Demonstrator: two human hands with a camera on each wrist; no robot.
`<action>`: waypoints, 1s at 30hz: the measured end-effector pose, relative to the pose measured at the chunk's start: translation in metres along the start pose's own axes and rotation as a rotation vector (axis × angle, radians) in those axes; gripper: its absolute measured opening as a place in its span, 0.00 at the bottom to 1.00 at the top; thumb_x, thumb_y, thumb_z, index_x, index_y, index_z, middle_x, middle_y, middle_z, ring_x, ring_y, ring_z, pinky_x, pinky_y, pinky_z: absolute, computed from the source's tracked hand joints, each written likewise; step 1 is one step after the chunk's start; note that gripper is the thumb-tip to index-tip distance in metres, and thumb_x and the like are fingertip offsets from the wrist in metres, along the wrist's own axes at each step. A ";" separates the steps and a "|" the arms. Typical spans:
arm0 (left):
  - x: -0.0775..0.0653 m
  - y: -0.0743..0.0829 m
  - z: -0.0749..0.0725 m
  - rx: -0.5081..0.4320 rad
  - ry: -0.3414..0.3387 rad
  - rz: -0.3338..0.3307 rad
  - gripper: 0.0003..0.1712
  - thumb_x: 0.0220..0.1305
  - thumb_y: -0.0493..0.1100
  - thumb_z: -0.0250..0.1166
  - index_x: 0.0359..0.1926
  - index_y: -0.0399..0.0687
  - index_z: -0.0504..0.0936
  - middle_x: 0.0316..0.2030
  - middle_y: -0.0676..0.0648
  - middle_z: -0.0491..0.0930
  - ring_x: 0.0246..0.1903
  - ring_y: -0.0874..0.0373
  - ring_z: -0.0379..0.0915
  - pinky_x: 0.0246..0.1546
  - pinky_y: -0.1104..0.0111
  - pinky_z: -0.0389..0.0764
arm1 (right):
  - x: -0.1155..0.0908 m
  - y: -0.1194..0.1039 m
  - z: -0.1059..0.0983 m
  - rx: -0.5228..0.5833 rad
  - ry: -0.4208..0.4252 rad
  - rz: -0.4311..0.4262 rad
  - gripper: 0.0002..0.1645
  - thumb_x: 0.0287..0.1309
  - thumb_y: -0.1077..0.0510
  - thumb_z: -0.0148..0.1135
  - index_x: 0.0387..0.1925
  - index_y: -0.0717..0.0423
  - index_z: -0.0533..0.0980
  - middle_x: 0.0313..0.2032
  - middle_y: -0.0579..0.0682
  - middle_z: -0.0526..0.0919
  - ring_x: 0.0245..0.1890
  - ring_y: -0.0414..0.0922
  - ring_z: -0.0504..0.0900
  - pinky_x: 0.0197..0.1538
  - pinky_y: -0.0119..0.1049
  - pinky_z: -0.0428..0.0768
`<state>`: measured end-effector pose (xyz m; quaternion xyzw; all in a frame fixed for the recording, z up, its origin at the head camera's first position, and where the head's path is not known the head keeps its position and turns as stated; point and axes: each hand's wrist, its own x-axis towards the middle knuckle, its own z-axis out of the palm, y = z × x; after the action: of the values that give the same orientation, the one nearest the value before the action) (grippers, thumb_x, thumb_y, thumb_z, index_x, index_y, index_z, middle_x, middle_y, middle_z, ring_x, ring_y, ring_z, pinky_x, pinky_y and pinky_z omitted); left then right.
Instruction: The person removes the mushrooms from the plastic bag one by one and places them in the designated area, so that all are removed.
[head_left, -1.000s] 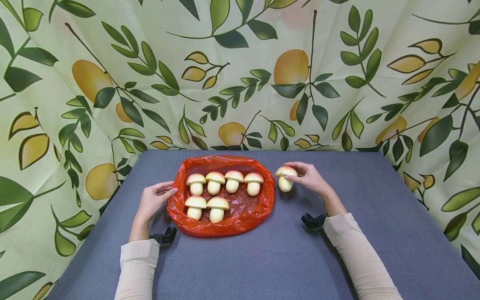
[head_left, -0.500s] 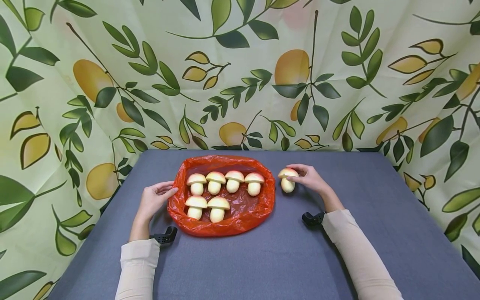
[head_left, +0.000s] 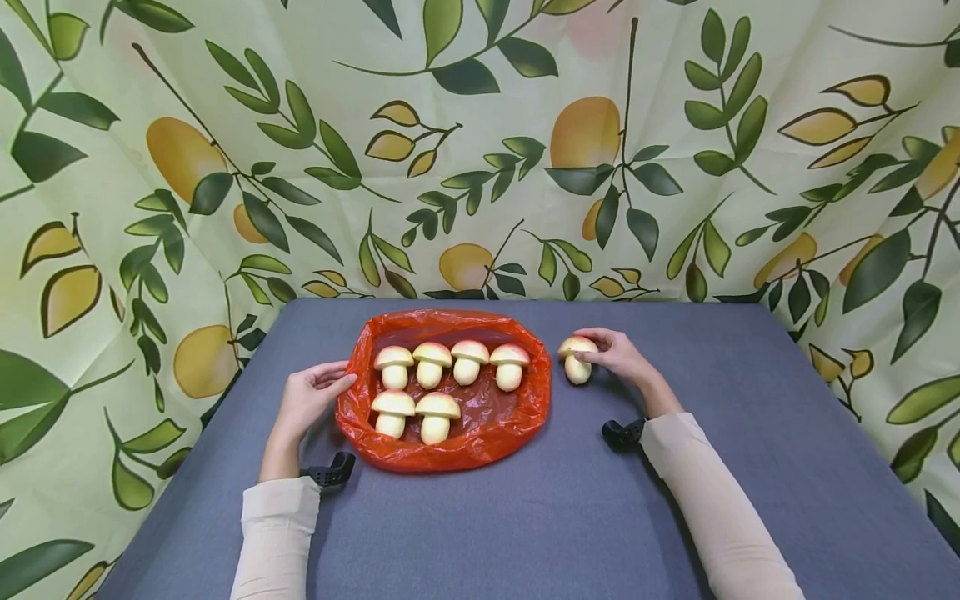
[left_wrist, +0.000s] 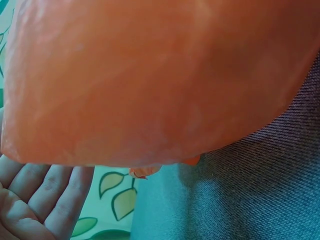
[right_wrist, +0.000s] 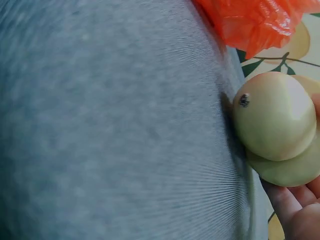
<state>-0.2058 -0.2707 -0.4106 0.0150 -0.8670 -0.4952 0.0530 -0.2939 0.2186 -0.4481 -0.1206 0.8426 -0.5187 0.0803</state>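
My left hand (head_left: 311, 396) is at the left side of an open red plastic bag (head_left: 442, 458), fingertips and thumb right at its rim. In the left wrist view the bag (left_wrist: 150, 90) fills the upper part and hides the fingertips of the nearly straight fingers (left_wrist: 55, 192). My right hand (head_left: 618, 357) grips a mushroom (head_left: 577, 371) by its pinkish-yellow cap, just right of the bag. In the right wrist view the mushroom's pale round stem (right_wrist: 275, 117) shows a small dark spot at its end.
Several similar mushrooms (head_left: 435, 429) lie in two rows inside the bag, on its red film. A grey-blue cloth (head_left: 480, 533) covers the table. Behind stands a curtain (head_left: 480, 217) printed with leaves and fruit. A black device (head_left: 624, 435) sits at the right wrist.
My right hand has shifted slightly to the right with the mushroom, away from the bag, and is nearly still over the last half second. The left hand and bag stay in place.
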 end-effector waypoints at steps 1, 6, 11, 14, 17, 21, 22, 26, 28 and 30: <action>0.000 0.000 0.000 -0.002 0.000 0.000 0.25 0.62 0.44 0.66 0.55 0.31 0.78 0.46 0.32 0.84 0.32 0.85 0.74 0.37 0.87 0.75 | 0.000 0.000 0.000 -0.002 -0.003 0.000 0.31 0.60 0.59 0.63 0.62 0.68 0.68 0.60 0.70 0.73 0.40 0.24 0.72 0.45 0.18 0.72; 0.001 0.000 0.000 0.000 -0.001 -0.006 0.25 0.62 0.44 0.66 0.55 0.31 0.78 0.47 0.32 0.84 0.32 0.85 0.74 0.37 0.87 0.76 | 0.000 -0.001 0.001 -0.012 -0.017 -0.004 0.32 0.60 0.60 0.63 0.63 0.68 0.67 0.61 0.69 0.73 0.41 0.25 0.72 0.46 0.20 0.71; 0.001 0.000 -0.001 0.004 -0.007 -0.008 0.26 0.62 0.45 0.67 0.56 0.31 0.78 0.47 0.32 0.84 0.32 0.85 0.73 0.37 0.87 0.75 | -0.001 -0.001 0.001 -0.015 -0.016 0.001 0.33 0.60 0.59 0.63 0.64 0.67 0.67 0.62 0.68 0.72 0.42 0.27 0.71 0.47 0.19 0.71; 0.001 0.000 -0.001 0.003 -0.003 -0.008 0.26 0.62 0.45 0.67 0.56 0.31 0.78 0.48 0.32 0.83 0.32 0.85 0.73 0.37 0.87 0.75 | -0.001 -0.001 0.002 -0.012 -0.013 0.003 0.33 0.60 0.59 0.64 0.64 0.67 0.66 0.62 0.68 0.72 0.43 0.27 0.72 0.47 0.19 0.70; 0.001 0.000 -0.001 0.003 0.003 -0.008 0.25 0.62 0.44 0.67 0.55 0.32 0.78 0.47 0.31 0.83 0.31 0.85 0.74 0.37 0.87 0.75 | -0.001 -0.001 0.003 -0.008 -0.012 0.013 0.34 0.59 0.58 0.64 0.65 0.66 0.66 0.63 0.67 0.72 0.45 0.28 0.72 0.47 0.19 0.70; 0.000 0.000 -0.001 0.000 0.004 -0.007 0.25 0.62 0.44 0.66 0.55 0.31 0.78 0.46 0.32 0.84 0.31 0.85 0.74 0.37 0.87 0.76 | -0.001 -0.001 0.004 -0.012 -0.016 0.024 0.35 0.59 0.57 0.65 0.65 0.65 0.66 0.63 0.67 0.72 0.49 0.35 0.75 0.48 0.20 0.71; 0.000 0.000 -0.001 -0.001 0.004 -0.006 0.25 0.62 0.44 0.66 0.55 0.31 0.78 0.46 0.32 0.84 0.31 0.85 0.74 0.37 0.86 0.76 | -0.001 -0.001 0.005 -0.012 -0.016 0.030 0.35 0.59 0.57 0.65 0.65 0.65 0.66 0.63 0.66 0.72 0.51 0.37 0.75 0.48 0.21 0.71; 0.000 -0.001 0.000 -0.007 0.005 0.000 0.24 0.62 0.44 0.67 0.54 0.31 0.79 0.45 0.33 0.85 0.31 0.85 0.74 0.37 0.86 0.76 | -0.003 0.000 0.005 -0.018 -0.025 0.038 0.36 0.58 0.57 0.65 0.66 0.63 0.65 0.64 0.65 0.72 0.56 0.46 0.75 0.50 0.23 0.72; 0.000 -0.001 0.000 -0.010 0.006 -0.001 0.24 0.62 0.43 0.67 0.54 0.31 0.79 0.44 0.34 0.85 0.31 0.84 0.74 0.37 0.86 0.76 | -0.004 0.000 0.005 -0.018 -0.028 0.039 0.36 0.58 0.56 0.65 0.66 0.63 0.65 0.64 0.65 0.72 0.55 0.46 0.74 0.50 0.24 0.72; 0.000 -0.001 0.000 -0.011 0.005 -0.005 0.25 0.61 0.44 0.67 0.54 0.31 0.79 0.43 0.35 0.86 0.31 0.84 0.74 0.37 0.86 0.76 | -0.005 -0.001 0.005 -0.014 -0.025 0.039 0.36 0.58 0.56 0.65 0.66 0.63 0.65 0.64 0.65 0.72 0.54 0.43 0.75 0.50 0.23 0.72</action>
<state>-0.2058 -0.2713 -0.4111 0.0182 -0.8641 -0.5000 0.0538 -0.2882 0.2154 -0.4494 -0.1113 0.8472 -0.5098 0.1003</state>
